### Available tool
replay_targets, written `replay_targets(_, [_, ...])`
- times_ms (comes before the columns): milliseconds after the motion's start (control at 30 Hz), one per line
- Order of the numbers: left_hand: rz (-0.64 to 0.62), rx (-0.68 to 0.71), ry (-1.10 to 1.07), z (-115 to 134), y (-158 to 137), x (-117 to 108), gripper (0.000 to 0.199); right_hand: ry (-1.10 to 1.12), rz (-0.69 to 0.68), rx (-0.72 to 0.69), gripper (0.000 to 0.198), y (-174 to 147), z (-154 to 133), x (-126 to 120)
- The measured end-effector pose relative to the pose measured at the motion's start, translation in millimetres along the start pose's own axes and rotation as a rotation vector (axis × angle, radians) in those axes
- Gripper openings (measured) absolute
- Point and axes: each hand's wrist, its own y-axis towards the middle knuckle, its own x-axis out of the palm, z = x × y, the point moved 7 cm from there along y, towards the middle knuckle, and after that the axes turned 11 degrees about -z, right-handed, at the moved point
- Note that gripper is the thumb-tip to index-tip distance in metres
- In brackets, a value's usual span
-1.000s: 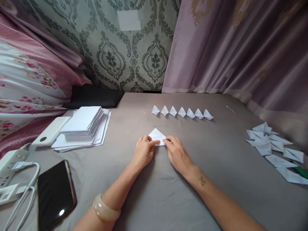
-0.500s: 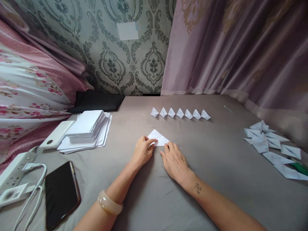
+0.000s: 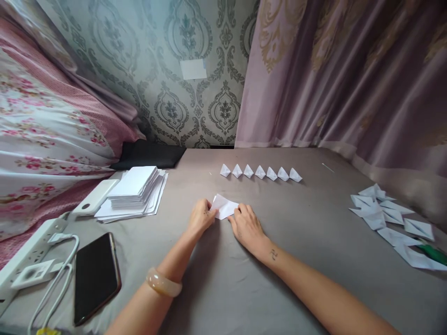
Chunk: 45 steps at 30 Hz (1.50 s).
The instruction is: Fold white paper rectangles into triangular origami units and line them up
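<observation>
A small folded sheet of white paper (image 3: 224, 207) lies between my hands in the middle of the grey cloth. My left hand (image 3: 202, 215) pinches its left end between thumb and fingers. At the right end, my right hand (image 3: 247, 225) grips the paper's edge with its fingers bent and its thumb close underneath. The paper is partly unfolded on the left, and the fingertips cover its two ends. Beyond the hands stands a row of several small folded paper boats (image 3: 260, 172).
On the left are a stack of white paper (image 3: 134, 184), a white power bank (image 3: 95, 197), a phone (image 3: 97, 278) and a power strip (image 3: 31, 253) with cables. Several folded paper pieces (image 3: 394, 216) lie at the right beside a green object (image 3: 433, 253). A black folded item (image 3: 150, 154) lies at the back.
The paper went from a flat triangle to a shape with its left part lifted and opened. My left hand turned slightly at that end. The camera view has tilted up a little.
</observation>
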Motion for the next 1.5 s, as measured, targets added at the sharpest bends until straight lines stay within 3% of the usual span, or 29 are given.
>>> replay_targets(100, [0.007,-0.012,-0.106,-6,-13,2,0.045,0.067,-0.011,-0.034,0.014,13,-3,3])
replay_targets(167, [-0.009,-0.027,-0.294,-12,-21,6,0.062,0.100,-0.018,-0.079,0.011,23,-6,5])
replay_targets(300, [-0.056,-0.053,-0.770,-18,-32,21,0.083,0.130,-0.037,-0.200,0.017,42,-15,6])
replay_targets(400, [-0.074,-0.068,-0.885,-18,-37,26,0.093,0.132,-0.072,-0.317,0.022,46,-22,7])
replay_targets(467, [-0.095,-0.031,-0.858,-15,-41,23,0.088,0.121,-0.102,-0.392,0.021,42,-26,8])
replay_targets(533, [-0.124,0.024,-0.754,-12,-45,18,0.070,0.109,-0.121,-0.446,0.022,36,-27,9])
replay_targets(633, [-0.141,0.104,-0.439,-7,-54,9,0.044,0.090,-0.131,-0.506,0.035,28,-26,8])
replay_targets(833, [0.044,0.323,0.229,10,-65,-7,0.031,0.108,-0.139,-0.581,0.040,23,-24,8])
replay_targets(933, [0.099,0.400,0.439,14,-64,-12,0.028,0.151,-0.135,-0.592,0.042,19,-19,8])
replay_targets(1000, [0.074,0.519,0.483,19,-62,-11,0.031,0.183,-0.138,-0.590,0.042,17,-16,6])
replay_targets(1133, [-0.127,0.668,0.469,22,-53,-4,0.031,0.202,-0.157,-0.585,0.037,17,-17,2])
replay_targets(1367, [-0.162,0.571,0.289,16,-28,-10,0.024,0.267,-0.166,-0.580,0.038,21,-12,4])
replay_targets(1500, [-0.174,0.443,0.139,9,-15,-12,0.022,0.326,-0.189,-0.609,0.041,20,-6,6])
